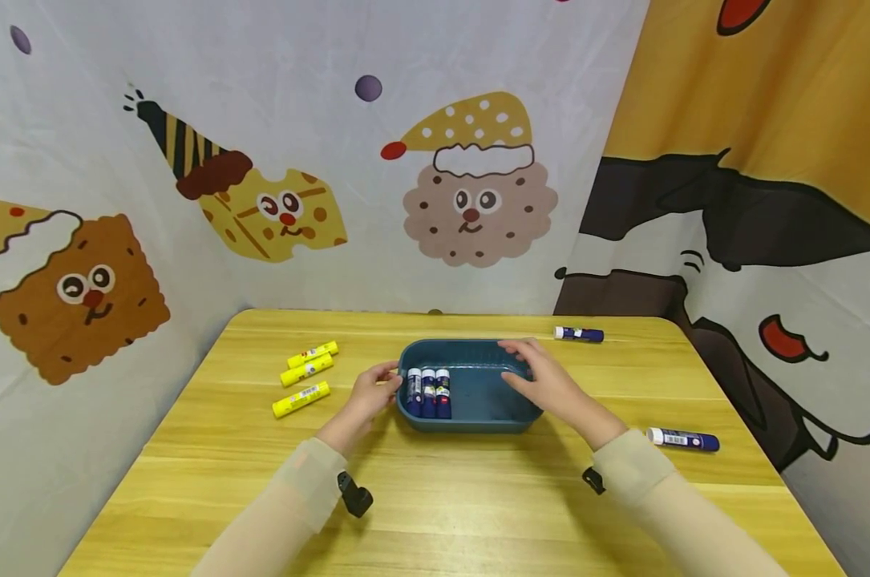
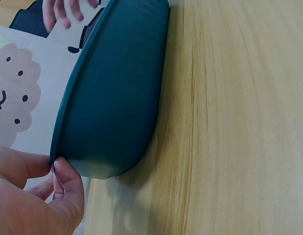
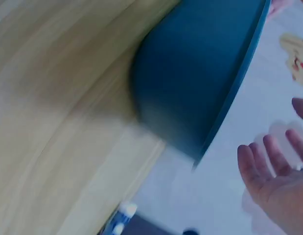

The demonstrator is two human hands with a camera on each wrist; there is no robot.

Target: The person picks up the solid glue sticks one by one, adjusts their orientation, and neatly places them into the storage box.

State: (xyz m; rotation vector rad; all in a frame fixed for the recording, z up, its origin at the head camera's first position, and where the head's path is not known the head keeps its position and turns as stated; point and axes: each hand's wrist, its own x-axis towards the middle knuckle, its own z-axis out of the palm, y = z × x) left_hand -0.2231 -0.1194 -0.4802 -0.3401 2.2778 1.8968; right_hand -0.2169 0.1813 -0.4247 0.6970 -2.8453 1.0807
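Observation:
A dark teal plastic basket point(image 1: 488, 393) sits in the middle of the table, its rim facing up. Three blue glue sticks point(image 1: 429, 394) with white caps lie side by side in its left end. My left hand point(image 1: 374, 393) pinches the basket's left rim between thumb and fingers, which the left wrist view shows close up at the hand point(image 2: 48, 196). Over the basket's right end hovers my right hand point(image 1: 550, 386), fingers spread and nothing in them. In the right wrist view that hand point(image 3: 281, 181) stands apart from the rim.
Three yellow glue sticks point(image 1: 301, 399) lie left of the basket on the wooden table point(image 1: 435, 497). One blue glue stick point(image 1: 579, 334) lies at the back right, another blue glue stick point(image 1: 683, 439) near the right edge. A patterned curtain point(image 1: 297, 96) hangs behind the table.

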